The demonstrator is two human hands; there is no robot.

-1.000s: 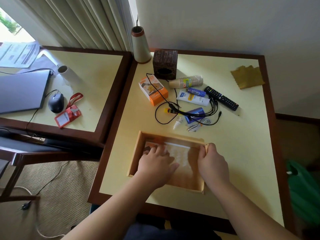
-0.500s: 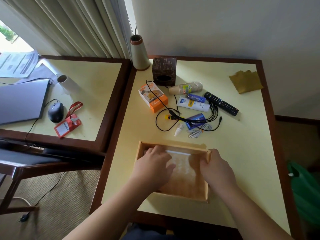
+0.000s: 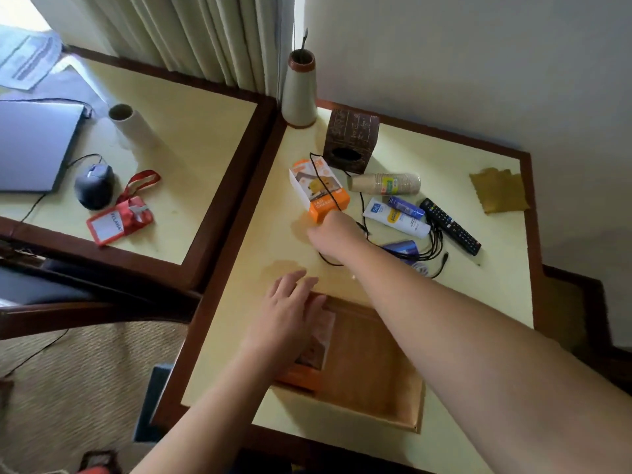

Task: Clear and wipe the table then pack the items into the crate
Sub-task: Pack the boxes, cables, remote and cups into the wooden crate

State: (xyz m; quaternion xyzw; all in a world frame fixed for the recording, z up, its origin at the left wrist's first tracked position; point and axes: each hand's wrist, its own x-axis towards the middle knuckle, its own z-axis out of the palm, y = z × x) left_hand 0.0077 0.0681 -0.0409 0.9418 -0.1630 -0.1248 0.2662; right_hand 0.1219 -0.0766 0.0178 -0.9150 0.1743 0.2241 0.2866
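Note:
The wooden crate (image 3: 372,371) lies at the near edge of the yellow table (image 3: 478,302). My left hand (image 3: 290,313) rests flat on its left rim, fingers apart, over an orange-ended box (image 3: 301,376) lying inside. My right hand (image 3: 333,236) reaches across to the orange-and-white box (image 3: 316,186); its curled fingers touch the near end, grip unclear. Beyond lie a stack of paper cups (image 3: 384,183), a white tube (image 3: 395,217), a small blue tube (image 3: 405,205), a black remote (image 3: 449,225), tangled black cables (image 3: 427,249), a blue packet (image 3: 403,248) and a mustard cloth (image 3: 497,189).
A brown tissue box (image 3: 350,140) and a cone-shaped vase (image 3: 298,90) stand at the table's far left corner, against the wall and curtain. The neighbouring table on the left holds a laptop (image 3: 30,145), a mouse (image 3: 94,184), a red badge (image 3: 119,220) and a cardboard roll (image 3: 131,126).
My right hand has left the crate's right rim and stretched forward to the orange-and-white box. My left hand has slid to the crate's left edge. The view has swung to the left.

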